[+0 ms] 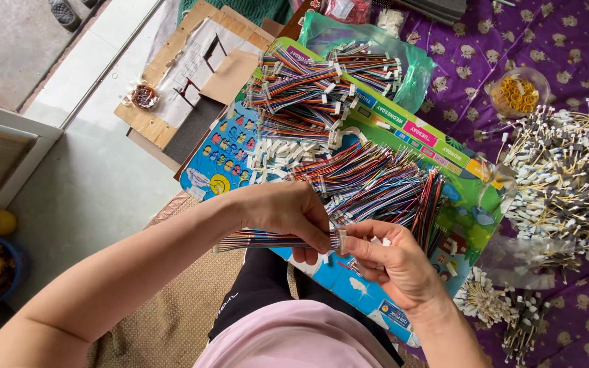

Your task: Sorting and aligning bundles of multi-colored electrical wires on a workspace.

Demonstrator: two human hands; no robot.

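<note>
Two hands: I see both of mine meeting over one multicoloured wire harness (267, 239), above the edge of a colourful printed board (349, 279) on my lap.
Left hand (288, 211): fingers curled shut, pinching the flat ribbon of wires just behind its white connector (339, 240); the loose wire tail runs out leftward past my wrist.
Right hand (393, 262): thumb and forefinger closed on the connector end, touching the left fingertips.
Harness position: held level between both sets of fingertips, connector right at the pinch.
Beyond my fingers: a loose pile of harnesses (376, 184), with bundled stacks of harnesses (308, 95) farther off.
Right of my right hand: a heap of white-tipped wire pieces (567, 177) on purple patterned cloth (567, 41), and a bowl of yellow rubber bands (518, 92).
</note>
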